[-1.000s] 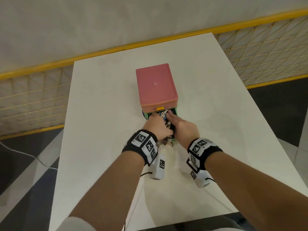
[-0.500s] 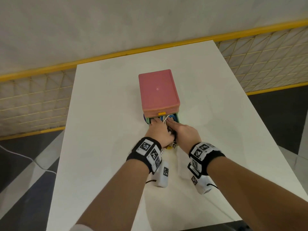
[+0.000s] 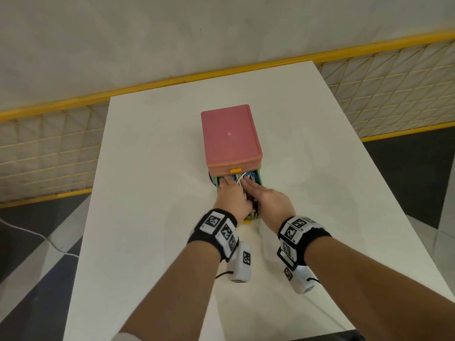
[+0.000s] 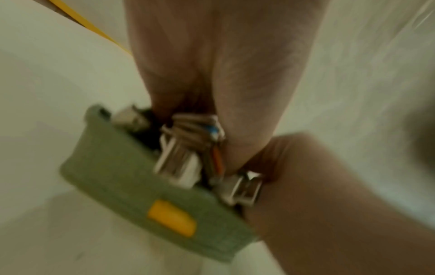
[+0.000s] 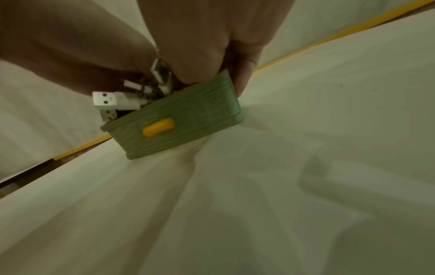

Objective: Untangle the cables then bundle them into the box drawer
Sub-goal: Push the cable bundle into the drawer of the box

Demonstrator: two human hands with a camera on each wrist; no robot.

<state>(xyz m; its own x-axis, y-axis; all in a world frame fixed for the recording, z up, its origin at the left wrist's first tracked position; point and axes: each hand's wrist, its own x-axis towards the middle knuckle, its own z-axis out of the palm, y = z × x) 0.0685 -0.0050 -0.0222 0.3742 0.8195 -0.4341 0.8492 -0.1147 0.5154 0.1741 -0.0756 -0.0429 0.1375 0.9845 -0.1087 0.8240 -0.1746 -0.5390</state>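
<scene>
A pink box (image 3: 230, 136) stands mid-table with its green drawer (image 3: 260, 177) pulled out toward me. The drawer is stuffed with a bundle of white and grey cables (image 3: 242, 178). My left hand (image 3: 230, 193) and right hand (image 3: 264, 195) lie side by side on the bundle, fingers stretched forward, pressing it down. In the blurred left wrist view the cables (image 4: 188, 141) bulge over the drawer front (image 4: 132, 186). In the right wrist view white USB plugs (image 5: 105, 99) stick out over the drawer front (image 5: 200, 115), and my thumb lies along the drawer's side.
The white table (image 3: 147, 217) drops off at its left and right edges to a dark floor. A yellow-framed mesh fence (image 3: 394, 82) runs behind it. Each drawer front carries a small yellow handle (image 5: 158, 127).
Both hands have stayed on the cable bundle in the drawer, their fingertips a little closer to the pink box. The head view has shifted slightly.
</scene>
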